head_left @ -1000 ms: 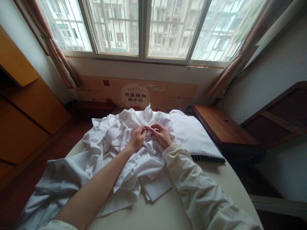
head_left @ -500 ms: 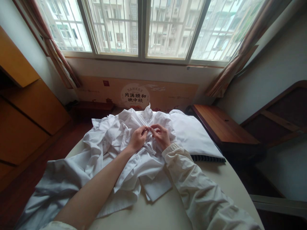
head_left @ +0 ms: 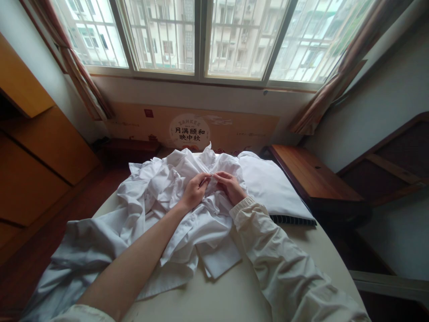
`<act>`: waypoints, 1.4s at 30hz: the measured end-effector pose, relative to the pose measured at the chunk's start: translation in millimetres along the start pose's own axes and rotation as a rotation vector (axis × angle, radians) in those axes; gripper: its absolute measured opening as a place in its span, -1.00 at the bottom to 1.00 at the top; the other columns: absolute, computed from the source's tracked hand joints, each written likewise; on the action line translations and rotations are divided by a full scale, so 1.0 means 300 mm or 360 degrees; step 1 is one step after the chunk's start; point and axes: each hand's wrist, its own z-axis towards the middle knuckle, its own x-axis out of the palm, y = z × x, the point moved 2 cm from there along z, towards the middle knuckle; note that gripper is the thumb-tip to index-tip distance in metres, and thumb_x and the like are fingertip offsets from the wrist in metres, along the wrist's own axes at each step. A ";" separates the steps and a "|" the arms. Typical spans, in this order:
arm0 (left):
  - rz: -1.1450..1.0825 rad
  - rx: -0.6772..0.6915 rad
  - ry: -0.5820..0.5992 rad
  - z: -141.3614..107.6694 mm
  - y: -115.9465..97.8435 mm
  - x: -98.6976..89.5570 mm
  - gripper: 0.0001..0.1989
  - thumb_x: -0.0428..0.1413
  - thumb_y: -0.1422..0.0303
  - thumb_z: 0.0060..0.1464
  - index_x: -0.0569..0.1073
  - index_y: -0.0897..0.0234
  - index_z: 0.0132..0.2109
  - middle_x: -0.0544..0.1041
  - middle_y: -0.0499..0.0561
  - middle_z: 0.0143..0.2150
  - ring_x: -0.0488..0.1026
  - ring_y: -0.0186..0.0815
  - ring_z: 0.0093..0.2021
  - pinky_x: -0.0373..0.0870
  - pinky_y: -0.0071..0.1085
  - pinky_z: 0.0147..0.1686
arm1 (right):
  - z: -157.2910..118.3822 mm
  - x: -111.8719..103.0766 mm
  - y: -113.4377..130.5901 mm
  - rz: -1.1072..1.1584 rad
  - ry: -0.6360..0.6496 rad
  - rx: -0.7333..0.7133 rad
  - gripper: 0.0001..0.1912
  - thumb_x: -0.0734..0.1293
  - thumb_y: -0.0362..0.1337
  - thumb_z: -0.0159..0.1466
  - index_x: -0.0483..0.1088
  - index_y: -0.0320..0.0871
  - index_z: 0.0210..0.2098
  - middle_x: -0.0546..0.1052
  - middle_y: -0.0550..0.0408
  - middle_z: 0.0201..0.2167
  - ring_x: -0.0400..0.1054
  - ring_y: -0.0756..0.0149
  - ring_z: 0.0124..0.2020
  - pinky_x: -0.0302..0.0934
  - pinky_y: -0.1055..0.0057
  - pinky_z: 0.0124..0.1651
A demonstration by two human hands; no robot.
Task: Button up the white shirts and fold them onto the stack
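Note:
A crumpled white cloth garment [head_left: 134, 210] is heaped over the round pale table [head_left: 234, 295], its left part hanging over the edge. My left hand [head_left: 195, 191] is closed in a pinch on the garment near the middle of the heap. Right beside it, my right hand [head_left: 231, 185] pinches at the same spot, fingertips meeting those of my left hand. Whatever small part lies between the fingertips is too small to make out. To the right lies a folded white cloth [head_left: 275, 185] on top of a dark striped item [head_left: 293, 220].
A wooden desk [head_left: 311, 174] stands beyond the table on the right, with a wooden chair-like frame [head_left: 392, 167] behind it. Orange-brown cabinets [head_left: 36, 165] are on the left. A printed banner [head_left: 241, 129] runs below the barred window.
The fingers of my right hand have straightened somewhat, and that hand has shifted slightly right. My left hand keeps its pinch. The view has moved a little.

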 end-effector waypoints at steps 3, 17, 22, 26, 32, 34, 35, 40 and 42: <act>-0.0072 -0.0029 0.0011 -0.001 -0.001 0.001 -0.77 0.13 0.25 0.34 0.61 0.21 0.01 0.66 0.09 -0.02 0.60 -0.19 -0.02 0.50 -0.32 0.04 | 0.000 -0.001 0.003 0.0022 0.0055 0.0020 -0.53 0.70 0.04 -0.01 0.57 -0.11 -0.29 0.54 0.16 -0.45 0.29 0.41 -0.51 0.18 0.46 -0.48; -0.0200 -0.0226 -0.0447 0.016 -0.004 -0.031 -0.82 0.06 0.21 0.33 0.47 0.19 -0.12 0.54 -0.01 -0.25 0.48 -0.25 -0.25 0.45 -0.36 -0.18 | 0.041 -0.019 -0.050 -0.0014 -0.0343 -0.0259 -0.39 0.60 0.24 0.03 0.40 -0.04 -0.22 0.49 0.25 -0.40 0.36 0.40 -0.47 0.32 0.45 -0.42; -0.0234 -0.0410 -0.0575 0.020 0.009 -0.044 -0.89 0.01 0.26 0.29 0.38 0.13 -0.21 0.44 -0.05 -0.35 0.41 -0.24 -0.34 0.40 -0.35 -0.29 | 0.025 -0.011 -0.042 -0.0229 -0.0445 -0.0390 -0.55 0.49 0.17 0.17 0.38 -0.02 -0.23 0.39 0.24 -0.46 0.22 0.37 -0.52 0.21 0.41 -0.50; -0.0250 -0.0379 -0.0525 0.014 0.000 -0.045 -0.88 0.04 0.24 0.29 0.39 0.14 -0.20 0.46 -0.06 -0.33 0.42 -0.25 -0.32 0.41 -0.36 -0.25 | -0.009 0.031 -0.028 -0.0429 -0.0281 -0.0610 -0.68 0.46 0.06 0.25 0.42 -0.04 -0.29 0.45 0.18 -0.39 0.30 0.30 -0.40 0.26 0.38 -0.35; -0.0153 -0.0307 -0.0518 0.013 -0.011 -0.046 -0.73 0.01 0.10 0.38 0.40 0.16 -0.22 0.47 -0.04 -0.33 0.44 -0.27 -0.31 0.42 -0.37 -0.23 | -0.061 0.077 0.002 -0.0718 -0.0219 -0.0831 -0.70 0.43 0.05 0.33 0.46 -0.05 -0.30 0.50 0.12 -0.37 0.33 0.24 -0.33 0.28 0.30 -0.20; -0.0143 -0.0311 -0.0529 0.014 -0.010 -0.046 -0.71 0.03 0.07 0.37 0.41 0.16 -0.23 0.47 -0.04 -0.34 0.44 -0.27 -0.33 0.42 -0.38 -0.27 | -0.070 0.083 0.008 -0.0739 -0.0220 -0.0867 -0.71 0.45 0.03 0.32 0.49 -0.05 -0.29 0.53 0.10 -0.33 0.35 0.23 -0.32 0.30 0.29 -0.19; -0.0149 -0.0312 -0.0534 0.015 -0.010 -0.047 -0.71 0.05 0.07 0.36 0.42 0.16 -0.22 0.48 -0.04 -0.34 0.44 -0.26 -0.33 0.42 -0.38 -0.29 | -0.072 0.085 0.010 -0.0747 -0.0208 -0.0874 -0.73 0.46 0.02 0.31 0.50 -0.05 -0.29 0.55 0.09 -0.32 0.35 0.23 -0.33 0.30 0.28 -0.19; -0.0144 -0.0253 -0.0602 0.018 -0.013 -0.055 -0.71 0.06 0.09 0.36 0.48 0.19 -0.19 0.57 0.01 -0.26 0.50 -0.25 -0.23 0.47 -0.39 -0.16 | -0.071 0.087 0.003 -0.0813 -0.0109 -0.0899 -0.82 0.46 -0.09 0.28 0.57 -0.03 -0.21 0.61 0.08 -0.28 0.39 0.22 -0.34 0.34 0.23 -0.18; -0.0110 -0.0241 -0.0633 0.021 -0.009 -0.057 -0.71 0.05 0.09 0.36 0.49 0.19 -0.20 0.59 0.03 -0.23 0.52 -0.24 -0.19 0.48 -0.38 -0.10 | -0.070 0.083 0.000 -0.0833 -0.0103 -0.0922 -0.83 0.45 -0.11 0.28 0.59 -0.02 -0.19 0.62 0.08 -0.26 0.41 0.20 -0.33 0.35 0.22 -0.16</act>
